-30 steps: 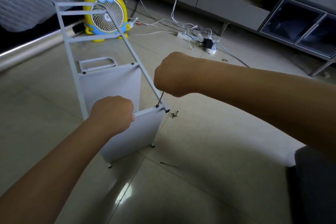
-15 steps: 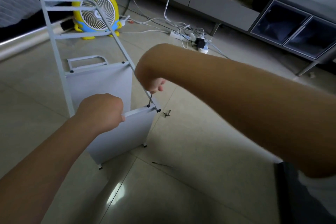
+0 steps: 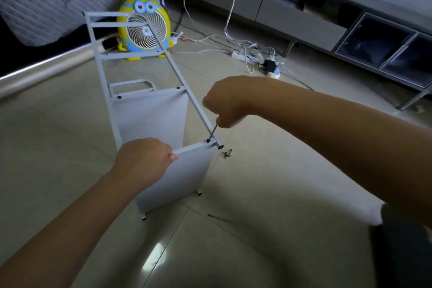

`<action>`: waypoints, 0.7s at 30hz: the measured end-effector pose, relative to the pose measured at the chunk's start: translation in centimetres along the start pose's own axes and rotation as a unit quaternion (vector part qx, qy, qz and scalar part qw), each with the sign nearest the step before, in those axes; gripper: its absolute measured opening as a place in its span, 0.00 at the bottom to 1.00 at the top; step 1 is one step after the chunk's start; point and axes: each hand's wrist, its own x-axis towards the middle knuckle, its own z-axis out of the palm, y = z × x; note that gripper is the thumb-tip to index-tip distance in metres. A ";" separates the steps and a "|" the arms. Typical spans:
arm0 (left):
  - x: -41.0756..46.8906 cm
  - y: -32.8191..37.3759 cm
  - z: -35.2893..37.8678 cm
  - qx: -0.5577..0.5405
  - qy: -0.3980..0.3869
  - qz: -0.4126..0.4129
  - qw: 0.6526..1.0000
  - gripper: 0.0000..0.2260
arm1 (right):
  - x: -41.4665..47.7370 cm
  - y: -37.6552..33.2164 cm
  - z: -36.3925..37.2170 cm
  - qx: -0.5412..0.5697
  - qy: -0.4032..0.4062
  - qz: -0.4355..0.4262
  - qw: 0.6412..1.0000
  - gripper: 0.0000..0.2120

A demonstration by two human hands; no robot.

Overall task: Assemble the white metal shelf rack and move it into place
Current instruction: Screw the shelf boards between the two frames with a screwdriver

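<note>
Rack position: the white metal shelf rack (image 3: 149,124) is seen lying on its side on the tiled floor (image 3: 268,194), centre-left of view, its long axis running from 5 o'clock up to 11 o'clock.

Rack appearance:
- A frame of thin square white tube is noted, with cross-rails at the far end.
- Two flat white panels stand on edge between the rails: the near panel (image 3: 187,170) and the far panel (image 3: 152,119).
- A black end cap (image 3: 220,146) closes the near end of the upper rail.
- Small dark feet (image 3: 199,193) are seen under the near panel.
- Dark screw heads are visible on the far panel's top edge.

Hands:
- The left hand (image 3: 142,161) is placed at 9 o'clock of the near panel's top edge; its fingers are curled together over that edge, gripping it.
- The right hand (image 3: 224,103) is held at 12 o'clock above the near corner, fingers closed in a fist round a thin dark driver (image 3: 213,132).
- The driver's tip is set on a black screw (image 3: 208,141) at the panel-to-rail joint.

Surroundings:
- Loose screws (image 3: 227,153) lie on the floor just at 3 o'clock of the corner.
- A yellow cartoon fan (image 3: 143,28) stands beyond the rack's far end, at 12 o'clock.
- A tangle of cables (image 3: 252,51) is recorded at 1 o'clock.
</note>
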 end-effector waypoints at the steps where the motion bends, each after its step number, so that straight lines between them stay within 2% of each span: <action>1: 0.0 0.0 0.0 0.002 0.000 0.003 1.000 0.16 | -0.2 0.1 0.1 -0.022 0.015 -0.010 1.000 0.04; 2: 0.0 0.0 0.1 0.001 0.000 0.003 1.000 0.17 | -0.5 0.1 0.2 -0.049 0.030 -0.020 0.998 0.02; 5: 0.0 -0.1 0.3 -0.003 0.003 0.002 1.000 0.16 | -0.8 -0.1 0.7 -0.156 0.070 -0.037 0.985 0.07; 9: 0.2 -0.6 0.5 -0.001 -0.001 0.003 1.000 0.16 | -0.9 0.3 1.6 -0.306 0.166 -0.087 0.933 0.07; 11: 0.3 -0.7 0.5 0.000 0.005 0.009 1.000 0.16 | -1.0 0.9 1.9 -0.341 0.177 -0.110 0.917 0.07; 13: 0.4 -0.9 0.6 -0.004 0.010 0.013 1.000 0.16 | -1.3 1.1 1.9 -0.346 0.116 -0.104 0.925 0.04; 15: 0.4 -1.0 0.7 -0.007 0.019 0.020 1.000 0.15 | -1.1 1.0 2.1 -0.289 0.068 -0.108 0.949 0.07; 21: 1.0 -1.2 0.8 0.005 0.025 0.019 0.999 0.15 | -0.4 -0.4 0.6 -0.247 0.040 -0.038 0.968 0.12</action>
